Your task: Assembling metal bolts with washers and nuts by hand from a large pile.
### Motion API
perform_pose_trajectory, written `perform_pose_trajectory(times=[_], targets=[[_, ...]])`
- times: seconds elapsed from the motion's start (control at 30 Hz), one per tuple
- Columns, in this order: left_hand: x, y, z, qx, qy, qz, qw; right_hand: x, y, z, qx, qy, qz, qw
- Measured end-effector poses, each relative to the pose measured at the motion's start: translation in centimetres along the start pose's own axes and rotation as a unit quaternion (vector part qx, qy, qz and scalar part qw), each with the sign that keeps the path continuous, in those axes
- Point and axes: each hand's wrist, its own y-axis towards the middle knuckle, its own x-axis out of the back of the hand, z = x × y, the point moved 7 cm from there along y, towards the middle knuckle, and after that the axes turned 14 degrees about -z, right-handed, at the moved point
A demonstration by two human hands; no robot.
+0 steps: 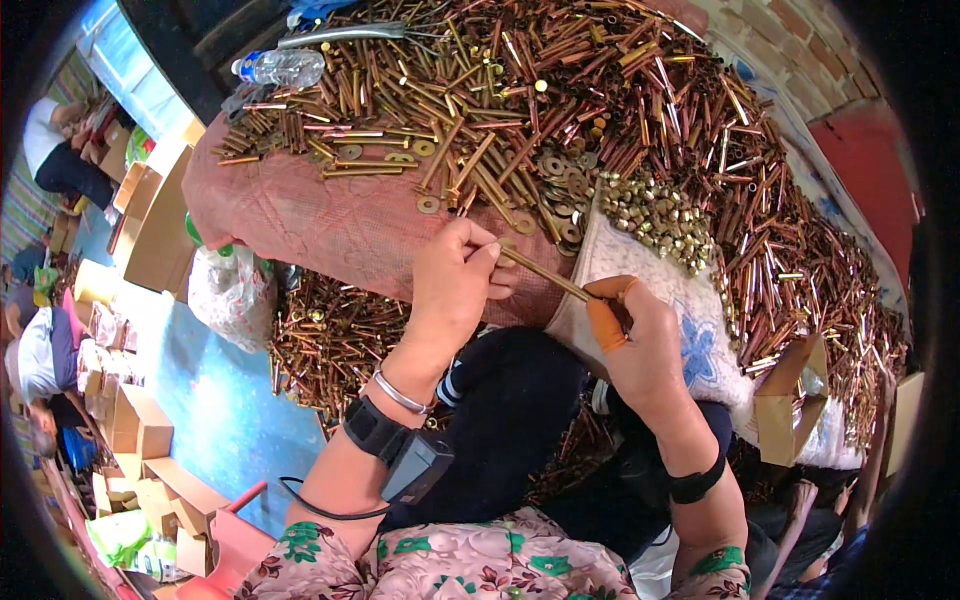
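Observation:
A long brass-coloured bolt (pixel 548 274) slants between my two hands above the edge of a reddish cloth. My right hand (pixel 645 345), with orange covers on thumb and forefinger, pinches its near end. The fingers of my left hand (pixel 460 275) are closed at its far end, where a round washer (pixel 507 244) seems to sit; the fingertips partly hide it. Just beyond my hands lie loose flat washers (pixel 565 185) and long bolts (pixel 485 180). Small brass-coloured nuts (pixel 655 220) are heaped on a pale cloth (pixel 605 260) to the right.
A big pile of copper-coloured bolts (pixel 640 80) covers the far and right side. A clear plastic bottle (pixel 290 68) lies at the far left, near a filled white bag (pixel 230 295). One open carton (pixel 792 400) stands at right. Other people (pixel 65 150) and cardboard boxes (pixel 140 420) are at left.

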Motion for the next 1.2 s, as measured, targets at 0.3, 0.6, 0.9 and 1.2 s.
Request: perform_pose_trajectory(times=[0.3,0.6,0.9,1.2], targets=[[-1.0,-2.2,-1.0,-0.199,0.166,-0.039,0.965,0.3,-1.3,2.1,0.212,-0.125,-0.071,0.967],[-2.8,-1.9,1.1,0.118,-0.232,-0.021,0.965,-0.7,-2.0,1.8,0.256,-0.159,-0.083,0.95],[-6.8,-4.2,1.7,0.239,-0.299,0.201,0.902,0.0,-1.7,1.8,0.258,-0.177,-0.093,0.945],[-9.5,-7.1,2.0,0.304,-0.288,0.205,0.885,2.5,-0.7,-0.6,0.13,-0.042,-0.029,0.99]])
